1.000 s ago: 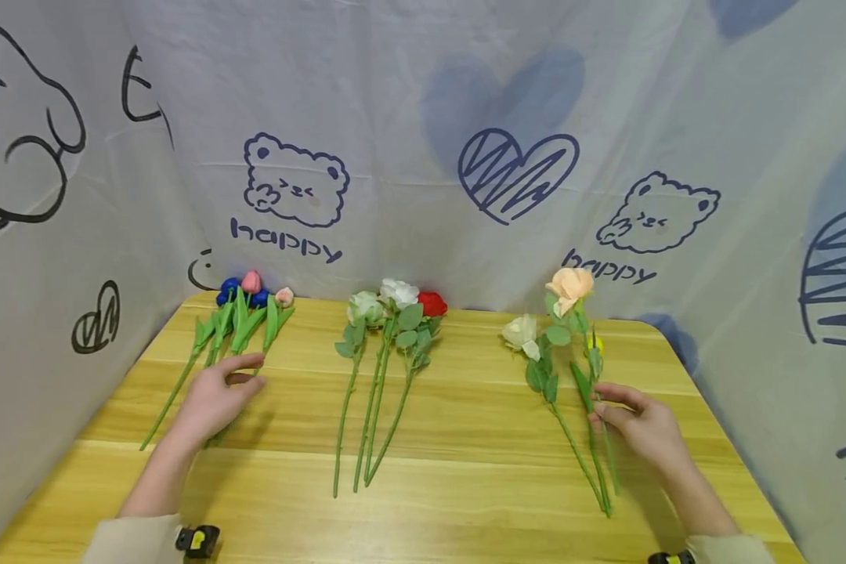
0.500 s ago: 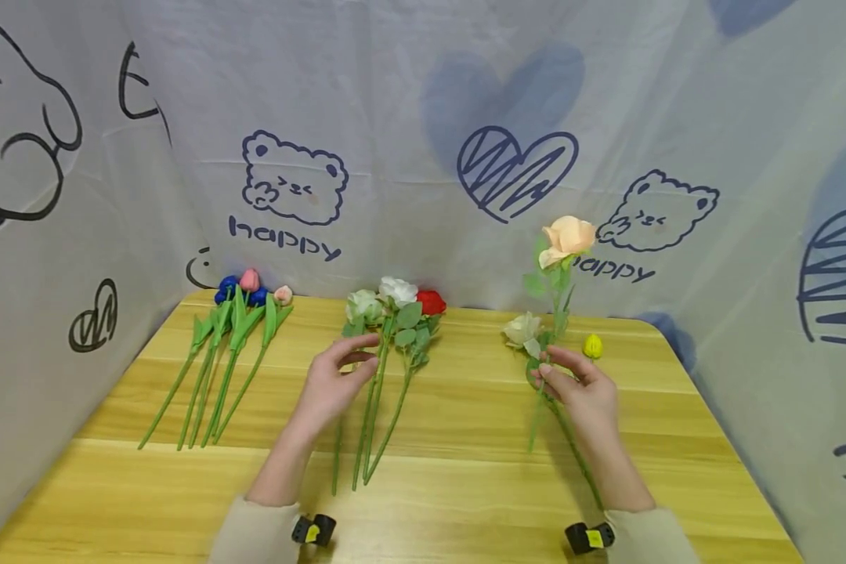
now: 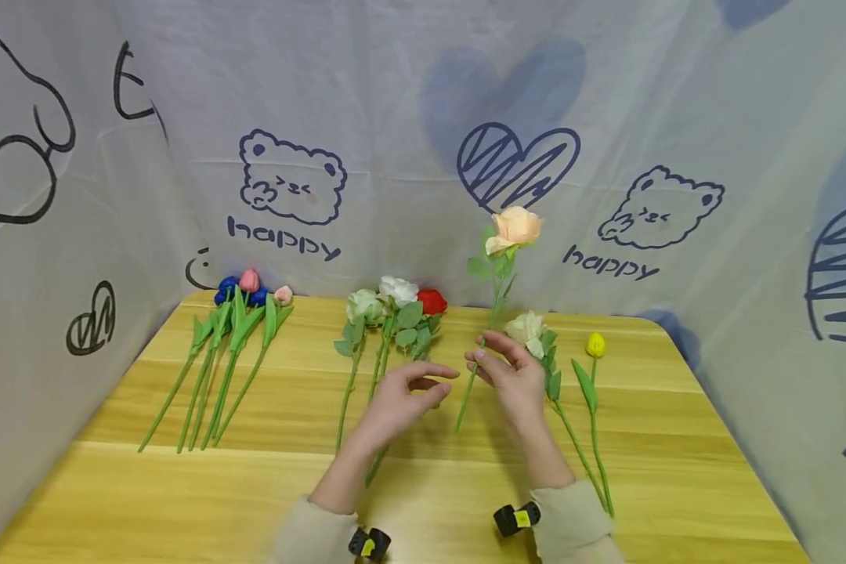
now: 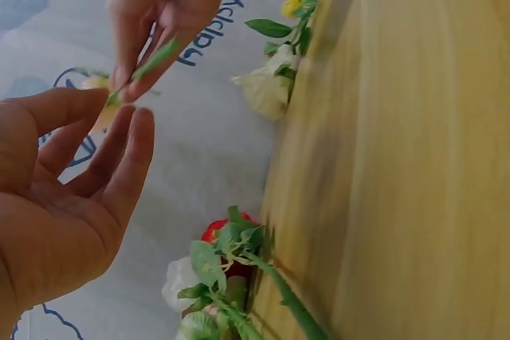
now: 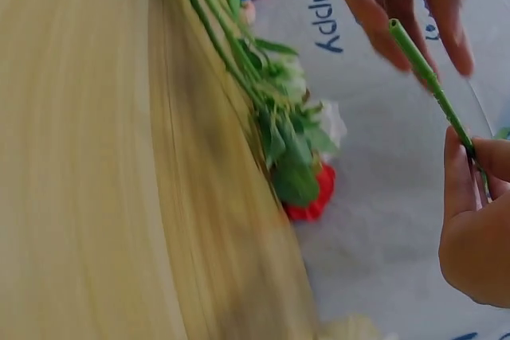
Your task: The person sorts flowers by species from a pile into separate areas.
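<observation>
A peach rose (image 3: 515, 229) is held upright above the table, its stem pinched between the thumb and fingers of my right hand (image 3: 513, 385). The bare lower end of the green stem (image 5: 422, 65) points toward my left hand in the right wrist view. My left hand (image 3: 403, 398) is just left of that stem, its fingers loosely bent with nothing between them. Beneath the left hand lie a pale green rose (image 3: 365, 306), a white rose (image 3: 398, 291) and a red rose (image 3: 432, 301). A cream rose (image 3: 527, 333) lies just behind the right hand.
A yellow tulip (image 3: 595, 345) lies at the right of the wooden table (image 3: 183, 509). Blue and pink tulips (image 3: 250, 280) lie together at the far left, stems toward me. A printed cloth (image 3: 395, 94) stands behind and at both sides.
My right hand has lifted the peach rose off the right-hand group and carried it left to the middle. My left hand has moved right from the tulips toward the rose's stem.
</observation>
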The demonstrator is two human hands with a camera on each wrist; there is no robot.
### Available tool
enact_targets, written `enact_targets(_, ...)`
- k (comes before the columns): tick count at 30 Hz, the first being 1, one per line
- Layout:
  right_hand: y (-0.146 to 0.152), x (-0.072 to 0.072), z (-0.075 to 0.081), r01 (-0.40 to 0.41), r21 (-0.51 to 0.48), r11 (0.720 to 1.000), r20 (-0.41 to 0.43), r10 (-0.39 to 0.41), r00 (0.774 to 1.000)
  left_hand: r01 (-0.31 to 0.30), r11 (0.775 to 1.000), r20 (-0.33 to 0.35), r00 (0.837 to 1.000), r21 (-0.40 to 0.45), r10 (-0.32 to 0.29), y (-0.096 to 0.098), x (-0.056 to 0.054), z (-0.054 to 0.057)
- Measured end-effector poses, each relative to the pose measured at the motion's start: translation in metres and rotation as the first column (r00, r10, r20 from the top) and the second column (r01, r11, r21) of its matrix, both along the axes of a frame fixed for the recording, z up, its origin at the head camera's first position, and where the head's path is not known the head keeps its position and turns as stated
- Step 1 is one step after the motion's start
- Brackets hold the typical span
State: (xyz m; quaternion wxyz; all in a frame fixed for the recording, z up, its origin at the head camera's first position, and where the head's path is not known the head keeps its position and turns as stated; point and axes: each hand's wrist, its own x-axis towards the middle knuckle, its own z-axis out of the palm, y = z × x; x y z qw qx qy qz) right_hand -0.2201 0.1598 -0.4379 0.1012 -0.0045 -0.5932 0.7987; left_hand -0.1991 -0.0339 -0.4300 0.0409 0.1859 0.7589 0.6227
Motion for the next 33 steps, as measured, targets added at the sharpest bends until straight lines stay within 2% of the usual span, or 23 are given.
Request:
enact_targets(6,-0.016,-0.003,-0.004,0.014,-0.034,0.999,0.023,-0.014,1.000,0.038,0.999,0.031,0.999,0.022,-0.038,0.008,-0.002,-0.008)
enact_targets(12,-0.018,-0.002,-0.008,0.010,-0.034,0.999,0.049,-0.008,0.999,0.025,1.000,0.010,1.000,0.011,-0.025,0.009,0.000,-0.013)
enact_targets(18,-0.023,-0.005,-0.010,-0.019,-0.027,0.999,0.051,0.021,0.998,0.000,1.000,-0.018,1.000,-0.016,-0.001,0.005,-0.003,-0.016)
enact_targets(27,-0.019,-0.004,-0.009,-0.058,0.019,0.998,0.017,0.057,0.998,-0.031,0.999,-0.011,0.999,-0.034,0.031,0.001,-0.002,-0.014)
enact_targets(33,-0.015,-0.003,-0.004,-0.072,0.030,0.997,-0.034,0.073,0.997,-0.048,0.998,-0.012,0.999,-0.038,0.048,-0.009,-0.001,-0.004)
